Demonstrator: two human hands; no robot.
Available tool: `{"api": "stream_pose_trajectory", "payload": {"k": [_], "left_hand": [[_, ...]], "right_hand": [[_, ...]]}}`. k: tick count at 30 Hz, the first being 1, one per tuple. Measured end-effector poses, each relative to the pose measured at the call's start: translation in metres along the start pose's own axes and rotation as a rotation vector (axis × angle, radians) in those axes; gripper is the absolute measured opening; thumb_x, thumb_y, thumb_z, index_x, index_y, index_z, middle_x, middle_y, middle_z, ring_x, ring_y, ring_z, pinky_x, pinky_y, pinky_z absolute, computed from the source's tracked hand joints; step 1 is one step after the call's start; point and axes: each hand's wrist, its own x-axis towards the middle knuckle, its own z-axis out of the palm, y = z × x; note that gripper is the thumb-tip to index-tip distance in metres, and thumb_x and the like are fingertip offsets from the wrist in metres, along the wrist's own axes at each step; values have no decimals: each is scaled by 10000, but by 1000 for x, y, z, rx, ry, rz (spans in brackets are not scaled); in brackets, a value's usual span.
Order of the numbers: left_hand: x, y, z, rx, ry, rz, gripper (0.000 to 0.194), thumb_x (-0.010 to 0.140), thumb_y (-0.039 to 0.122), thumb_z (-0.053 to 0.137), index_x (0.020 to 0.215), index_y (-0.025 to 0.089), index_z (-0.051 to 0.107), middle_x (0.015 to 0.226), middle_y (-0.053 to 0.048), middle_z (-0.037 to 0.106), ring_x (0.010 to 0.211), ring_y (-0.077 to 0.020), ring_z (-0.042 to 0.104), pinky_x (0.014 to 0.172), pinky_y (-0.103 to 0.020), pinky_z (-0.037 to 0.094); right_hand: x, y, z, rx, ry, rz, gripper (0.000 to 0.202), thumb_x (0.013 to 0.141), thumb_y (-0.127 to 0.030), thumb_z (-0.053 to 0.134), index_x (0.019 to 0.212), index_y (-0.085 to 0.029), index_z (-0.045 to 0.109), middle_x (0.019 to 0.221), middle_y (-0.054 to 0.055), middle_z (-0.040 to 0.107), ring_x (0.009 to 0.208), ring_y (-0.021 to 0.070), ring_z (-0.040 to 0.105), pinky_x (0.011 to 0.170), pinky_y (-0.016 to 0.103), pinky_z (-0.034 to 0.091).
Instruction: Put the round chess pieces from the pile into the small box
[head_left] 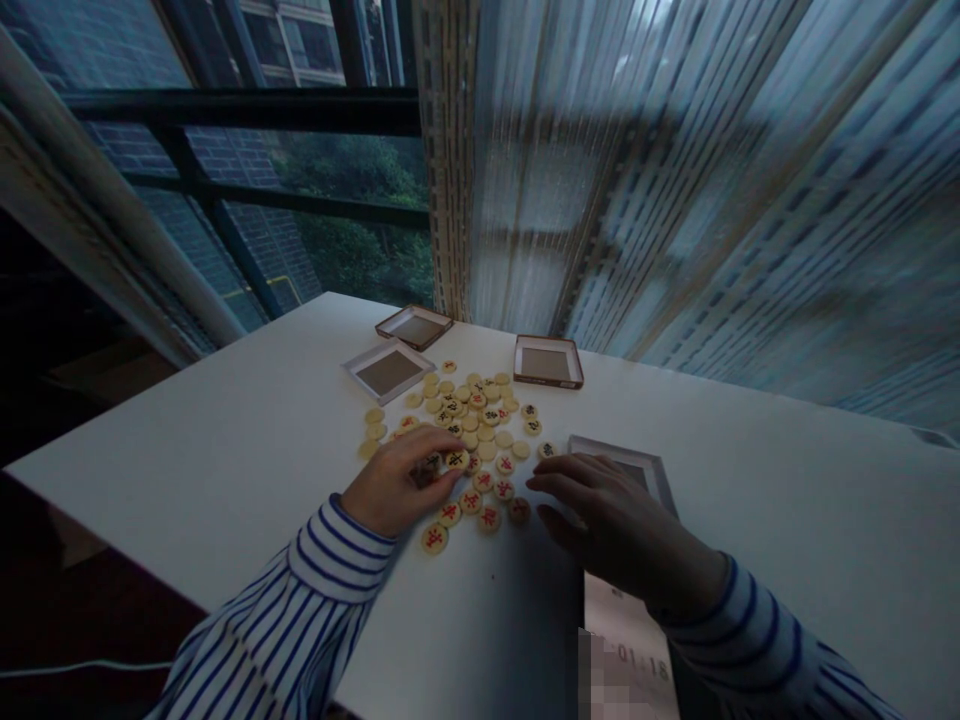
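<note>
My left hand [397,485] has its thumb and index finger closed on a round Chinese chess piece [457,459] with a black character, held just over the pile. My right hand [615,520] hovers palm down at the right of the pile, its fingers apart and nothing visible in them. Between and beyond both hands lie many pale round pieces, some blank side up. Closest to me, several show red characters, such as one red-marked piece [434,538]. A black-marked piece [547,451] rests near my right fingertips.
At the back of the white table [247,400] are a shallow brown-edged box [415,331], a white tray [390,375] and another brown-edged box [547,364]. A second white tray [661,478] is partly behind my right hand. A phone-like screen [637,645] lies under my right forearm.
</note>
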Motion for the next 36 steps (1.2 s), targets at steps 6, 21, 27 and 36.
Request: {"api": "stream_pose_trajectory", "payload": {"k": [6, 21, 27, 36], "left_hand": [[2, 5, -1, -109, -7, -93, 203, 725, 225, 608, 913, 159, 648, 880, -84, 692, 819, -175, 638, 754, -323, 523], [3, 19, 8, -842, 4, -577, 315, 630, 370, 737, 836, 150, 645, 778, -59, 725, 685, -184, 679, 686, -338, 565], [12, 40, 19, -981, 74, -656, 373, 612, 413, 751, 844, 143, 639, 766, -42, 720, 723, -186, 686, 744, -338, 550], [42, 81, 43, -811, -114, -550, 282, 674, 294, 708, 902, 141, 643, 833, -55, 711, 798, -183, 663, 721, -300, 543]], "right_hand": [[1, -2, -2, 0, 40, -11, 216, 833, -189, 495, 1028, -187, 588, 1037, 105, 633, 896, 203, 596, 751, 361, 458], [-2, -7, -11, -14, 114, -1, 209, 850, -201, 479, 1031, -182, 582, 1013, 97, 641, 867, 201, 595, 764, 373, 458], [-12, -14, -23, -24, 208, 57, 200, 849, -195, 477, 1013, -179, 589, 978, 92, 658, 867, 203, 606, 767, 367, 462], [-52, -8, -13, -2, 546, 180, 165, 856, -209, 490, 1000, -196, 570, 816, 66, 668, 733, 172, 620, 640, 304, 509]]}}
